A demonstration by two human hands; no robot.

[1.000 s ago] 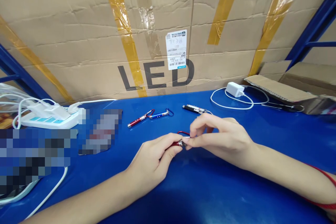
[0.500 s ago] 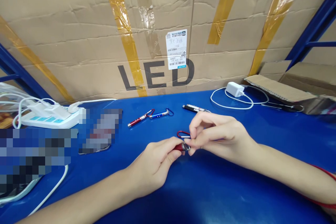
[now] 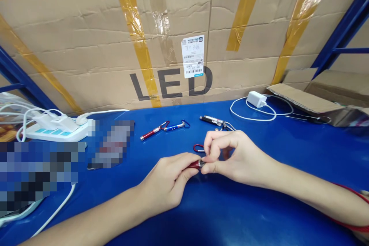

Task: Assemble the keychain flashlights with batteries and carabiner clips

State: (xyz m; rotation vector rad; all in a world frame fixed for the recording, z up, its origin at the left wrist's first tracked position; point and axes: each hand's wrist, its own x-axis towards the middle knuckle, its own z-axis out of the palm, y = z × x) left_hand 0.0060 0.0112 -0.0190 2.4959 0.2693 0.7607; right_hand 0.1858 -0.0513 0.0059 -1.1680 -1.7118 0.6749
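Observation:
My left hand (image 3: 170,180) is closed round the body of a small red keychain penlight (image 3: 195,165), its silver end pointing right. At that silver end, the thumb and index finger of my right hand (image 3: 230,155) pinch it, while the other fingers curl above. Just beyond the fingers, a red carabiner (image 3: 198,148) shows in part; whether it is joined to the held penlight is hidden. Farther back lie another red penlight (image 3: 150,133) and a blue one (image 3: 174,126), each with a clip. A black and silver penlight (image 3: 211,120) rests behind my right hand.
The blue tabletop (image 3: 184,223) ends at a large cardboard box (image 3: 95,46). On the left are a white power strip (image 3: 62,132) with plugs and a blurred-out phone (image 3: 112,146). At the right back sit a white charger (image 3: 256,99) with its cable and an open carton (image 3: 305,98).
My right hand has shifted slightly left and turned, its thumb now under the silver end. More of the black and silver penlight shows behind it. The left hand keeps its hold.

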